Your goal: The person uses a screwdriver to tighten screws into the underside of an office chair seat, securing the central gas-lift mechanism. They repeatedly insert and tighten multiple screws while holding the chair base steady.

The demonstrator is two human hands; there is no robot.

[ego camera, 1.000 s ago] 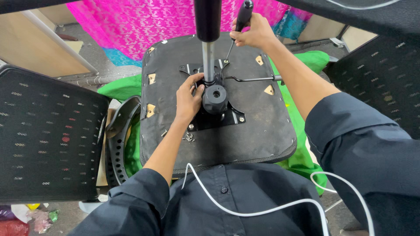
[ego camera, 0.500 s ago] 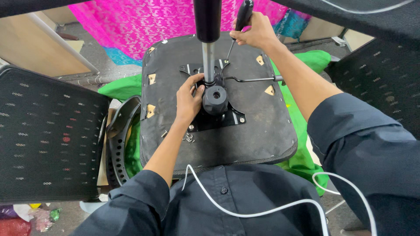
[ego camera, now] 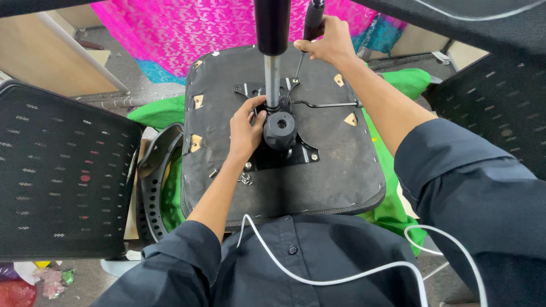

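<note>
Here, head view only, looking down over an upturned office-chair seat.

Seat underside: the black seat pan (ego camera: pixel 341 170) lies bottom-up across the person's lap, its stapled fabric edge toward the body.
Mechanism plate: a black metal plate (ego camera: pixel 284 150) sits at the middle of the pan, with a round black knob (ego camera: pixel 281 126) on it and a thin lever rod (ego camera: pixel 330 104) running out to the right.
Gas column: a bright steel rod (ego camera: pixel 273 79) rises from the plate straight toward the camera, topped by a black cylinder (ego camera: pixel 272 23); its long axis points up at the viewer.
Left hand: the left hand (ego camera: pixel 244 133) rests on the plate just left of the knob, fingers curled against the base of the column and touching the knob; it is the hand nearer the mechanism.
Right hand: the right hand (ego camera: pixel 327 42) is closed around the black handle of a screwdriver (ego camera: pixel 310 28), held near upright at the far edge of the pan.
Screwdriver line: its thin shaft slants down and leftward to the plate's far right corner, beyond the column from the body.
In the way: the column stands between the two hands.
Loose hardware: small screws (ego camera: pixel 245 179) lie on the pan just below the left wrist.
Around: mesh chair backs (ego camera: pixel 62 176) left and right, green cloth (ego camera: pixel 409 82) under the pan, pink fabric (ego camera: pixel 182 25) beyond, a white cable (ego camera: pixel 318 273) across the dark shirt.
</note>
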